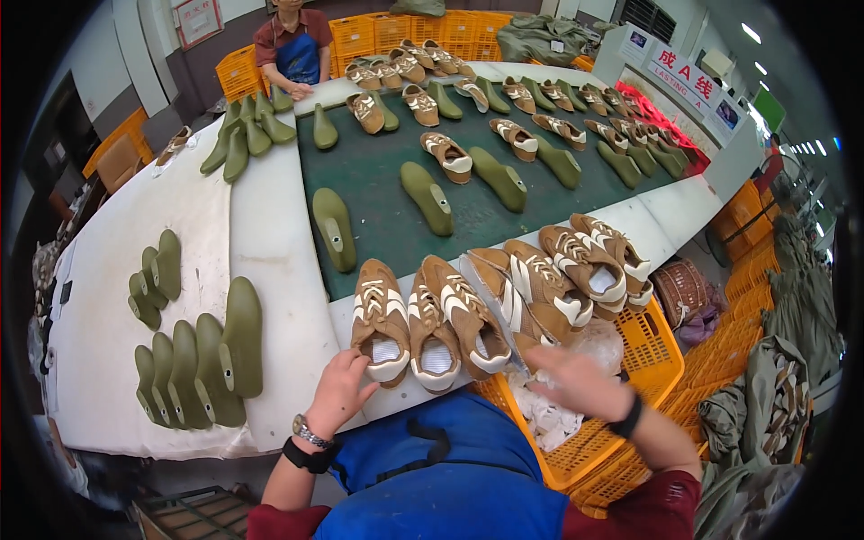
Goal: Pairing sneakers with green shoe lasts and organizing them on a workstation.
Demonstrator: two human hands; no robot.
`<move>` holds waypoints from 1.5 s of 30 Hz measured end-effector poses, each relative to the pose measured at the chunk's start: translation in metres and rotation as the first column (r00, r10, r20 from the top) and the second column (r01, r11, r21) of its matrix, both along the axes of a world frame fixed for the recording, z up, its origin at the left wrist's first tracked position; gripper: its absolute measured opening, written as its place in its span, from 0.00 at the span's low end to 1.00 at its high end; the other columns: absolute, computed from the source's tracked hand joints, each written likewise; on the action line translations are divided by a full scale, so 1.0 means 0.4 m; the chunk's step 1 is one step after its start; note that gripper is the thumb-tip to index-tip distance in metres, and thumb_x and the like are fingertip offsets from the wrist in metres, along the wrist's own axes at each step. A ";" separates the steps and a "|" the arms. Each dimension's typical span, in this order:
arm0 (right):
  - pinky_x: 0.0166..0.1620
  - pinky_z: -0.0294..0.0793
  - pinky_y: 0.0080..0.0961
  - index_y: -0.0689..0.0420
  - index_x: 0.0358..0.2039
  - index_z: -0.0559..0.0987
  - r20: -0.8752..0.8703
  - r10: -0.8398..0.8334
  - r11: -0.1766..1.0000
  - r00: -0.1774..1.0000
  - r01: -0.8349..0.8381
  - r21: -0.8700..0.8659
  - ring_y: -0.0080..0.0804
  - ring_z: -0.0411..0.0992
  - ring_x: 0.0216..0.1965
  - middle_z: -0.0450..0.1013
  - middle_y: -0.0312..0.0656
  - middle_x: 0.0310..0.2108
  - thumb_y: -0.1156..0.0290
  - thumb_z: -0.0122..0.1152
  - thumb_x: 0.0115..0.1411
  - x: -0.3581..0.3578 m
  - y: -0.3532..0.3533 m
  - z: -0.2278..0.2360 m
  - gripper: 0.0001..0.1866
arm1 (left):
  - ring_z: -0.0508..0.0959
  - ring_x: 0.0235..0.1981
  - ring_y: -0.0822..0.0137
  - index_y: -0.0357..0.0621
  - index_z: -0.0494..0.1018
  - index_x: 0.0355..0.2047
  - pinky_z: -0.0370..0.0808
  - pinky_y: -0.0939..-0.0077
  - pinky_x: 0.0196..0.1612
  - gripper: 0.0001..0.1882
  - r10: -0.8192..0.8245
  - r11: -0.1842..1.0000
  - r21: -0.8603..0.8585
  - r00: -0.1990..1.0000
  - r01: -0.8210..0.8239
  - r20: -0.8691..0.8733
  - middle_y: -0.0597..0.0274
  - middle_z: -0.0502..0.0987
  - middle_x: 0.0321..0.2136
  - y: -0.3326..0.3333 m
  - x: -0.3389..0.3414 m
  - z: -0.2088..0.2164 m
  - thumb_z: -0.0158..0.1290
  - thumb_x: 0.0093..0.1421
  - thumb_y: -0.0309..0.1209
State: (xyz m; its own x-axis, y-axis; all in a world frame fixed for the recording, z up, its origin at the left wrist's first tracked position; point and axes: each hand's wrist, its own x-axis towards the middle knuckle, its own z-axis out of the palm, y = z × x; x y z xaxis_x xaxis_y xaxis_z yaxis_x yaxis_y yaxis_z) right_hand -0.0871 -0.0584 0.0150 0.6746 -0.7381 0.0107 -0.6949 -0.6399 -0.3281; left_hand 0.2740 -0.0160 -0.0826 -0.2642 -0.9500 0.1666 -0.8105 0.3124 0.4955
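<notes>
A row of brown sneakers with white stripes point(381, 310) stands along the near table edge, heels toward me. My left hand point(340, 391) is beside the heel of the leftmost sneaker, thumb and fingers apart and gripping nothing. One sneaker point(497, 286) in the middle of the row is tipped on its side, its pale sole facing left. Close to that sneaker's heel end is my right hand point(580, 385), slightly blurred, fingers stretched out and apart. Whether its fingertips touch the shoe I cannot tell. More sneakers point(580, 261) are bunched to the right.
Green shoe lasts point(241, 337) stand on the white tabletop at left. Others, with sneakers, sit on the dark green belt point(378, 234). An orange crate point(661, 355) holding white crumpled material is below the right table edge. A person point(292, 49) in a blue apron is across the table.
</notes>
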 end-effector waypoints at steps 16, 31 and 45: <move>0.23 0.69 0.18 0.61 0.35 0.72 0.310 -0.291 0.732 0.905 0.003 0.681 0.20 0.71 0.21 0.71 0.36 0.23 0.66 0.54 0.57 0.134 -0.127 0.184 0.11 | 0.72 0.34 0.49 0.35 0.70 0.32 0.69 0.62 0.40 0.19 0.217 0.962 -0.104 0.940 -0.251 -0.261 0.48 0.73 0.29 0.036 0.000 -0.045 0.63 0.42 0.29; 0.41 0.73 0.38 0.56 0.34 0.75 0.098 0.006 0.934 0.995 0.030 -0.356 0.47 0.73 0.36 0.75 0.48 0.31 0.62 0.55 0.50 0.695 -0.919 0.117 0.13 | 0.69 0.32 0.48 0.37 0.69 0.31 0.66 0.60 0.37 0.17 0.475 0.871 -0.066 0.869 -0.487 -0.141 0.50 0.71 0.27 -0.002 0.180 -0.069 0.62 0.42 0.31; 0.46 0.71 0.37 0.47 0.48 0.70 -0.059 -0.222 0.974 0.973 0.219 -0.062 0.48 0.69 0.45 0.62 0.51 0.48 0.71 0.56 0.51 0.752 -1.138 -0.424 0.21 | 0.67 0.28 0.49 0.37 0.68 0.37 0.67 0.63 0.31 0.19 0.457 0.878 -0.040 0.860 -0.477 -0.226 0.48 0.68 0.27 -0.009 0.158 -0.017 0.59 0.44 0.22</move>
State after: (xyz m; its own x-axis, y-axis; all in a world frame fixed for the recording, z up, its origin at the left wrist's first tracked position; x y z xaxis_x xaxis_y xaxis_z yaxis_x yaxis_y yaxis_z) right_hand 0.2135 -0.5136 -0.1546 0.4959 -0.8683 0.0162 -0.8397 -0.4841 -0.2461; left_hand 0.3370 -0.0197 -0.0892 0.2554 -0.9312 0.2601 -0.7567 -0.0251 0.6532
